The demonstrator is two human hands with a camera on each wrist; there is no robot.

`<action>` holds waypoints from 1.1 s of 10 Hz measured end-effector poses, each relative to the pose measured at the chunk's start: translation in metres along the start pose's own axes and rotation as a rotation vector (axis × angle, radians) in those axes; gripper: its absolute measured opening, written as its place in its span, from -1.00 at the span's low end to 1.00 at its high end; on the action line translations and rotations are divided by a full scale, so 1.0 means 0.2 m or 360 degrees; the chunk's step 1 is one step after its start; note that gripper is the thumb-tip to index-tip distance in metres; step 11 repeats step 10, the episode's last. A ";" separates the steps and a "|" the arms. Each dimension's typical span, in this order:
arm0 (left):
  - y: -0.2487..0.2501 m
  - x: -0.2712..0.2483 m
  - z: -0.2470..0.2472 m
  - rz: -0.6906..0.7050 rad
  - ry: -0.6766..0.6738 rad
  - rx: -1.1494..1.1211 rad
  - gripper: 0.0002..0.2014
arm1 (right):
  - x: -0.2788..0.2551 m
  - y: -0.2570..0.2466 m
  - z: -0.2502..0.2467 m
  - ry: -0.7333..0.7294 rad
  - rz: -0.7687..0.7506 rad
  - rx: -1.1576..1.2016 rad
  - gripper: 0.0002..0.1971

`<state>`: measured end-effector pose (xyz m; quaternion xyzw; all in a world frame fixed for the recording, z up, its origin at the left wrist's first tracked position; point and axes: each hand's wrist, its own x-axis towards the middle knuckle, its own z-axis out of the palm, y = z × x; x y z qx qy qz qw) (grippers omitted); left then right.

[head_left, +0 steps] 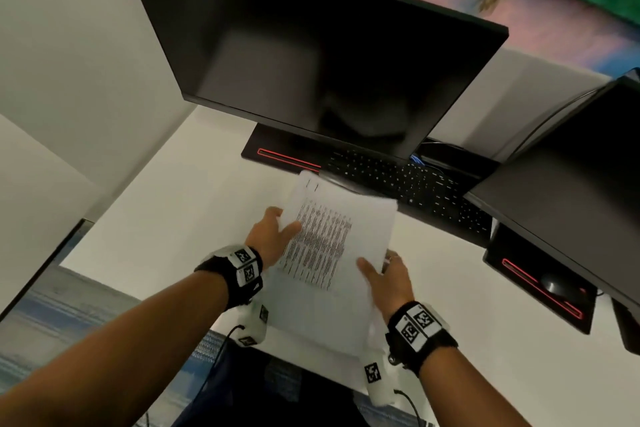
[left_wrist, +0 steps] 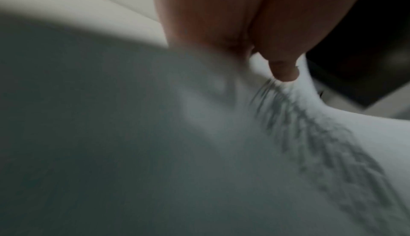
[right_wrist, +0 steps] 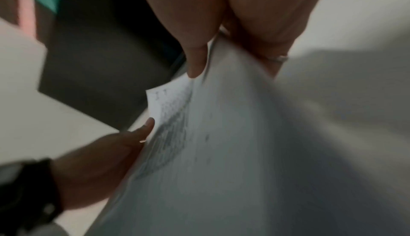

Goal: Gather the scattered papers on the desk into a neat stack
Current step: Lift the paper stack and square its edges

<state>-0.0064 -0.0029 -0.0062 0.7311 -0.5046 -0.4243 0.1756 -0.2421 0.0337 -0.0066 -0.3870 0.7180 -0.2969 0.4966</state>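
Note:
A bundle of white printed papers (head_left: 332, 246) is held above the white desk (head_left: 173, 218), in front of the keyboard. My left hand (head_left: 273, 236) grips its left edge, thumb lying on the printed top sheet. My right hand (head_left: 384, 274) grips the right edge, thumb on top and fingers underneath. The left wrist view shows the papers (left_wrist: 288, 134) blurred, with my left hand (left_wrist: 266, 60) pinching them. In the right wrist view my right hand (right_wrist: 210, 53) pinches the papers (right_wrist: 221, 152), and my left hand (right_wrist: 106, 153) holds the far edge.
A black monitor (head_left: 311, 62) stands behind the papers on a stand with a red-lit base (head_left: 284, 158). A black keyboard (head_left: 408, 187) lies just beyond the sheets. A second monitor (head_left: 571, 191) stands at the right, with a mouse (head_left: 554, 284) on its base.

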 end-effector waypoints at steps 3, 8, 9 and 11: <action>-0.14 -0.01 0.02 -0.0087 -0.0018 -0.0073 -0.58 | 0.00 0.09 0.14 0.0047 0.0124 -0.0106 -0.63; -0.44 0.33 -0.59 -0.0367 0.0263 0.0006 -0.66 | 0.30 -0.26 0.68 -0.0063 0.0261 -0.0607 -0.78; -0.48 0.35 -0.60 -0.0362 0.0251 0.0015 -0.68 | 0.29 -0.28 0.69 -0.0050 0.0252 -0.0657 -0.75; -0.49 0.35 -0.61 -0.0338 0.0265 0.0007 -0.67 | 0.28 -0.31 0.70 -0.0070 0.0248 -0.0652 -0.82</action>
